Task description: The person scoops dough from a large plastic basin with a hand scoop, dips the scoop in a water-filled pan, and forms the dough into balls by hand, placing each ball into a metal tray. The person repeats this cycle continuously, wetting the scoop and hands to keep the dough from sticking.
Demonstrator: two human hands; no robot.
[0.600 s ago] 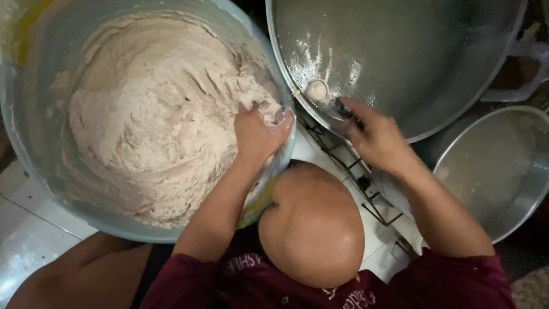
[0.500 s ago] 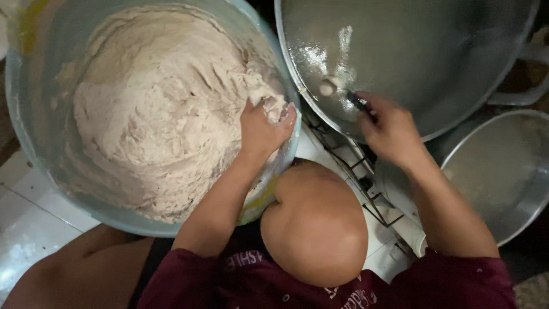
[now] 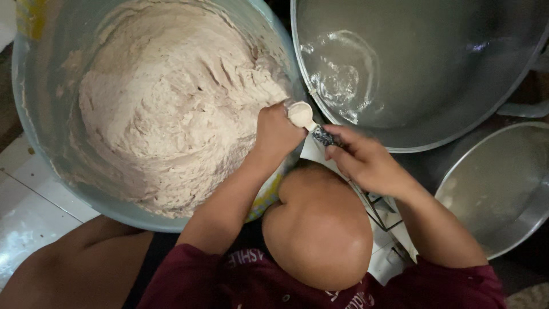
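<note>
A big blue-grey tub [image 3: 34,143] holds a mound of pale, sticky dough [image 3: 166,109]. My left hand [image 3: 277,134] is a fist at the tub's right rim, closed on some of that dough. A small spoon [image 3: 300,114] rests against the top of the fist, its bowl coated with dough. My right hand [image 3: 366,160] grips the spoon's dark handle just right of the fist. To the right of both hands a wide metal pan [image 3: 457,120] holds clear, rippling liquid.
A second, smaller metal bowl [image 3: 503,189] stands at the lower right. A wire rack [image 3: 383,214] lies under the pans. My bent knee [image 3: 317,229] fills the lower middle. White floor tiles [image 3: 28,212] show at the lower left.
My right hand has drawn the spoon out of the metal pan and back left to my left fist. The liquid now ripples. The left hand stays at the tub's rim.
</note>
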